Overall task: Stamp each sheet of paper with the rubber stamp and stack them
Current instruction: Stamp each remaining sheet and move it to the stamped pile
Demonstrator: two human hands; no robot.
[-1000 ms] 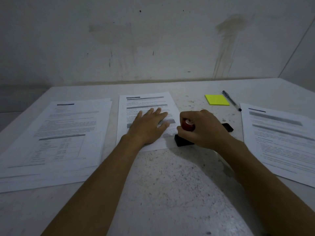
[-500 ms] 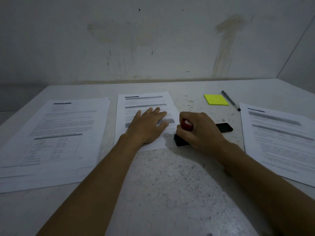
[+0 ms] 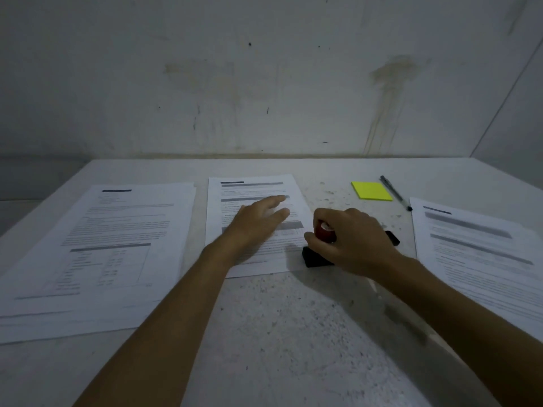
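A person's right hand (image 3: 352,239) closes around the red-handled rubber stamp (image 3: 325,230), pressing it onto a black ink pad (image 3: 316,257) just beside the right edge of the centre sheet (image 3: 252,186), apparently loading ink for the next impression. The left hand (image 3: 255,221), fingers straight and blurred, lies over the middle of that sheet, likely to keep it flat. A stack of printed papers (image 3: 117,230) sits toward the table's left edge and another pile (image 3: 476,245) toward the right edge; which one is stamped cannot be told. A yellow sticky-note pad (image 3: 371,190) and a pen (image 3: 395,193) lie toward the far right of the speckled white table (image 3: 279,333), which butts against a stained, scuffed wall (image 3: 264,83) in dim light.
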